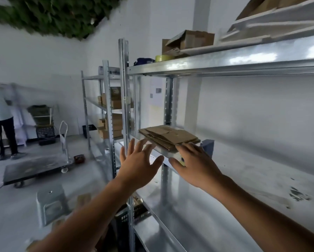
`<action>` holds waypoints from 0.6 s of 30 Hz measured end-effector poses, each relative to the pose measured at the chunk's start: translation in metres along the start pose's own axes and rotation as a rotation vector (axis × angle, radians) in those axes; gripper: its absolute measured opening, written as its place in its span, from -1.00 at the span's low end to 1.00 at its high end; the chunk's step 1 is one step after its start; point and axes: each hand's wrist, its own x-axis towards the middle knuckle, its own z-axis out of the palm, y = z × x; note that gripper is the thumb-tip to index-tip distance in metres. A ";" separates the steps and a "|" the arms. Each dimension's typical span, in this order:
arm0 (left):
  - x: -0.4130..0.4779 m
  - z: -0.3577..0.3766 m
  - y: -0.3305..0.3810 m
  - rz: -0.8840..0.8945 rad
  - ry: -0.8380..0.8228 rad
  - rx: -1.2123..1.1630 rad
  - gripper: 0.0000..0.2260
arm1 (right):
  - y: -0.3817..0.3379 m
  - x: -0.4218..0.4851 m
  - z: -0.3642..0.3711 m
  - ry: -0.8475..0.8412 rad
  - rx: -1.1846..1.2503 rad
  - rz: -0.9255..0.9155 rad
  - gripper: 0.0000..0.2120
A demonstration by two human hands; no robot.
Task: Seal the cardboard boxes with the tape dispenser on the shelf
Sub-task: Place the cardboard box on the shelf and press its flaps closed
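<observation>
1. Your left hand was spread wide, holding nothing, just in front of the flat cardboard boxes.
2. Your right hand lay flat with fingers straight, touching the pile's near edge.
3. A yellow tape roll sat on the shelf above the pile.

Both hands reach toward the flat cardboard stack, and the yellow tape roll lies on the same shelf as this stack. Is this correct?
Not quite. The head view shows the yellow tape roll on the shelf above; the flat cardboard stack lies one level lower. The left hand and right hand do reach toward the stack.
</observation>
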 end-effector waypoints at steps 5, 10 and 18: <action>0.056 0.031 -0.047 0.024 -0.026 0.029 -0.39 | 0.009 0.067 0.040 -0.050 0.006 0.043 -0.45; 0.135 0.061 -0.082 0.043 -0.093 -0.003 -0.40 | 0.024 0.131 0.067 -0.110 0.023 0.139 -0.43; 0.232 0.107 -0.117 0.067 -0.173 -0.067 -0.38 | 0.054 0.178 0.095 -0.186 -0.034 0.248 -0.35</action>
